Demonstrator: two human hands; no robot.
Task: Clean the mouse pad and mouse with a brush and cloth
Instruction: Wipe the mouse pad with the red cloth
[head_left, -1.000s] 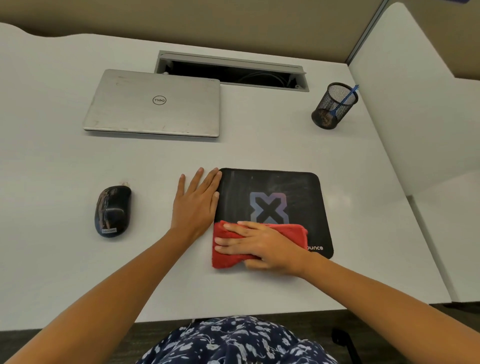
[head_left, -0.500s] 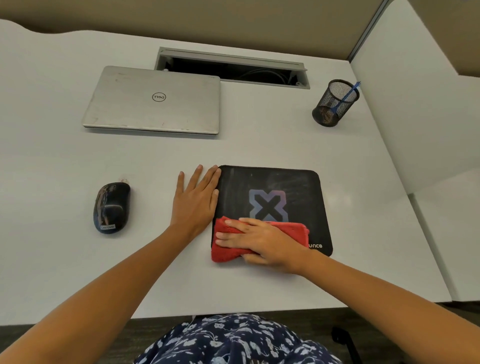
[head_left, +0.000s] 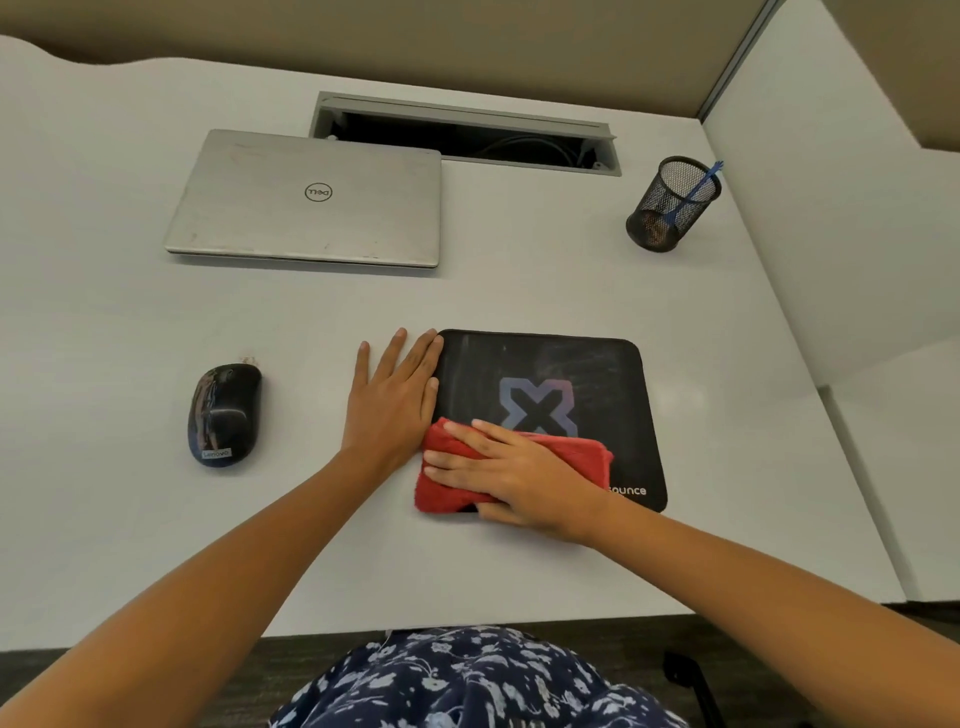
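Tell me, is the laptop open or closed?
Closed. The laptop lies flat on the desk, lid down with its logo on top; no screen or keys show.

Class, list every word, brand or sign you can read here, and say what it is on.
"DELL", upside down, on the closed laptop lid.
"Lenovo", on a label on the mouse.
"ounce", on the mouse pad's near right corner; its start is hidden by the right hand.
Large "X" sign, mid mouse pad.
Nothing else is readable.
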